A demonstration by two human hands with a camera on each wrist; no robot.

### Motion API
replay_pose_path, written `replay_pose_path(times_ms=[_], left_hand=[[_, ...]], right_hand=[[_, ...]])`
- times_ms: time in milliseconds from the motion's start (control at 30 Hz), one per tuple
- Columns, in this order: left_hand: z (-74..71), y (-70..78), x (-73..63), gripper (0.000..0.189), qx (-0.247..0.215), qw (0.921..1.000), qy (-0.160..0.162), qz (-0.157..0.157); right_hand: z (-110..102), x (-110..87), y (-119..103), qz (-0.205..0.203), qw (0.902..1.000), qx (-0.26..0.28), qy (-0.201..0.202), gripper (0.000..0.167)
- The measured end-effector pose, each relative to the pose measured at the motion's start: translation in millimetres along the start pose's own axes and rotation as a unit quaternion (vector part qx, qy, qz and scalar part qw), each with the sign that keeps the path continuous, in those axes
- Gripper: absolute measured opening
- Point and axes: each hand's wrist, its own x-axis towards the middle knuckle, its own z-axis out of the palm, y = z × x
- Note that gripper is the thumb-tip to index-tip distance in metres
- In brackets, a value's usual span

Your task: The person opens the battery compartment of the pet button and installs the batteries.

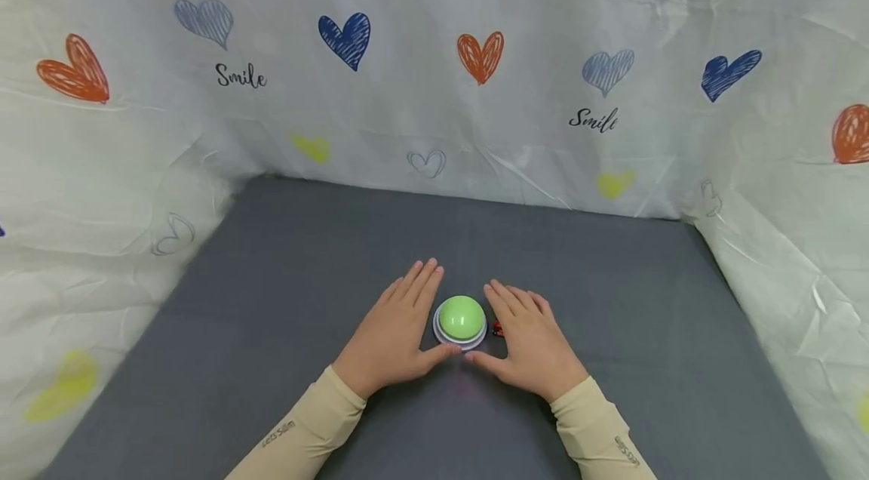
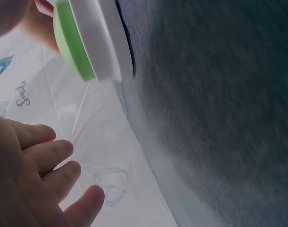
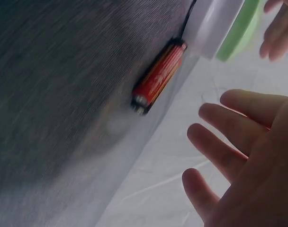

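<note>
A round push button with a green dome and a white base sits on the grey table between the two hands. My left hand is on its left, fingers extended and thumb pointing in toward the button's near edge. On the other side is my right hand, its fingers spread loosely and its thumb also pointing inward. Neither hand grips anything. Beside the base lies a red battery with dark ends; whether a second one lies against it I cannot tell. In the head view the right hand partly covers it.
Grey cloth covers the table. A white curtain printed with hearts and the word "Smile" hangs along the back and both sides.
</note>
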Motion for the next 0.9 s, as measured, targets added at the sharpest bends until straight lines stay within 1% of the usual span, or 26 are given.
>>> replay_pose_path(times_ms=[133,333,600,733,900], left_hand=[[4.5,3.3,1.5,0.103,-0.014,0.9998,-0.011,0.012],[8.7,2.2,7.5,0.092,-0.023,0.9994,-0.021,0.018],[10.7,0.7,13.7,0.078,-0.044,0.9983,-0.029,0.027],[10.8,2.3,12.3,0.076,-0.047,0.9979,-0.039,0.02],[12.4,3.4,10.6,0.077,-0.055,0.9975,-0.038,0.022]], right_hand=[[5,5.1,-4,-0.013,0.9997,0.015,-0.012,0.099],[4,12.2,-7,-0.005,0.9994,0.033,-0.012,0.094],[6,18.0,-5,-0.004,0.9987,0.047,-0.02,0.078],[7,17.9,-6,-0.006,0.9985,0.05,-0.022,0.077],[8,17.2,-5,-0.009,0.998,0.059,-0.023,0.074]])
